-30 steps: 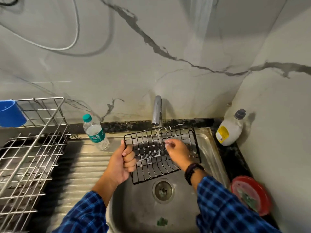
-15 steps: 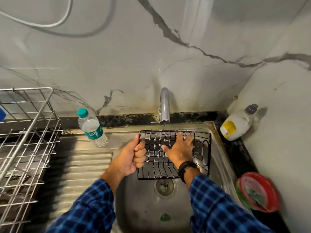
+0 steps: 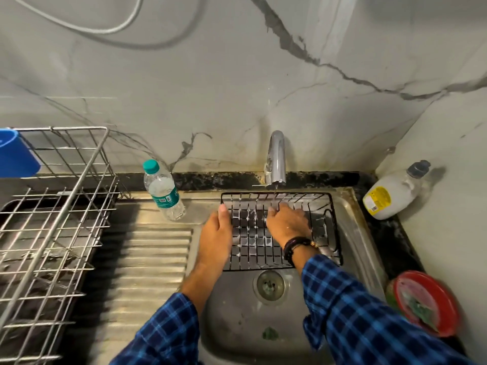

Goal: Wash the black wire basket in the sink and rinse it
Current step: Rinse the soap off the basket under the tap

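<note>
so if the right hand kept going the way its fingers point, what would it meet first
The right hand points away from the person along the black wire basket, so it would probably meet the basket's far wall first, just under the tap. Depth is hard to judge here.

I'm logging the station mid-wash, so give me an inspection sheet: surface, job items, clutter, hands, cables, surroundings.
Surface: steel sink with a ribbed drainboard on its left; a green scrap lies near the basin's front.
Job's things: black wire basket held over the drain under the tap, a thin stream of water falling on it.
Clutter: water bottle at the drainboard's back, white soap bottle in the right corner, red lid on the right counter.
Hands: left hand has a grip on the basket's left edge; right hand presses on the wires inside.
Cables: white cable looping on the wall.
Surroundings: wire dish rack at left with a blue cup; marble-pattern walls.
</note>
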`<state>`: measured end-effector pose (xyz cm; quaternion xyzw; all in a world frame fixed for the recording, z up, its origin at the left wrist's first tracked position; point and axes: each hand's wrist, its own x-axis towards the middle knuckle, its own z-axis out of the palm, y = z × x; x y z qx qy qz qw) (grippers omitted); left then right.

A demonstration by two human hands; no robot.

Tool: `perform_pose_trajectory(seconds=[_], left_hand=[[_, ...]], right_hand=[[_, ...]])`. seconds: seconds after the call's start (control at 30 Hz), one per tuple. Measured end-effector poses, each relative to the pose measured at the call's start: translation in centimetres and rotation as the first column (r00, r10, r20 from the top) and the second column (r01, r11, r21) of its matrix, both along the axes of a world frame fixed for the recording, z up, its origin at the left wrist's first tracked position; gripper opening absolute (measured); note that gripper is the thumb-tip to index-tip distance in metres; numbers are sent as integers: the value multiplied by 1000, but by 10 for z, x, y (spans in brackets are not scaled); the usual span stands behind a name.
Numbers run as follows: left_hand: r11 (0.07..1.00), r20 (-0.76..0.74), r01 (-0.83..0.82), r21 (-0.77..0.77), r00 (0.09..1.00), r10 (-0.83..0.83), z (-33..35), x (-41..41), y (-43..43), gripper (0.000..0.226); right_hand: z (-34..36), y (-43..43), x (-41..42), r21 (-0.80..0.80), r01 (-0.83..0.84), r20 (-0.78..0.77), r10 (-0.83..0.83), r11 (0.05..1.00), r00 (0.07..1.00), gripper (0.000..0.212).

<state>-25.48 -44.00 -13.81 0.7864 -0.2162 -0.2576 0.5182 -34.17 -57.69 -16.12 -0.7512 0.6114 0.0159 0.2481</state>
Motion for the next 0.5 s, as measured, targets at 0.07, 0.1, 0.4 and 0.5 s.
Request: perform_pose_trajectory(seconds=[0.07, 0.1, 0.4, 0.5], left_hand=[[998, -131, -41, -57, 991, 33, -3, -3, -5, 52], [996, -171, -31, -80, 985, 16, -3, -4, -8, 53], [934, -430, 233, -272, 838, -334, 4, 14, -6, 52], [921, -497, 216, -324, 790, -360, 2, 12, -8, 46]], right_hand=[[1, 11, 9, -38, -6, -4, 6, 999, 1000, 45], [1, 18, 13, -37, -17, 13, 17, 999, 1000, 50], [10, 20, 1, 272, -324, 562, 124, 906, 818, 24], [21, 0, -4, 477, -109, 641, -260, 872, 722, 36]])
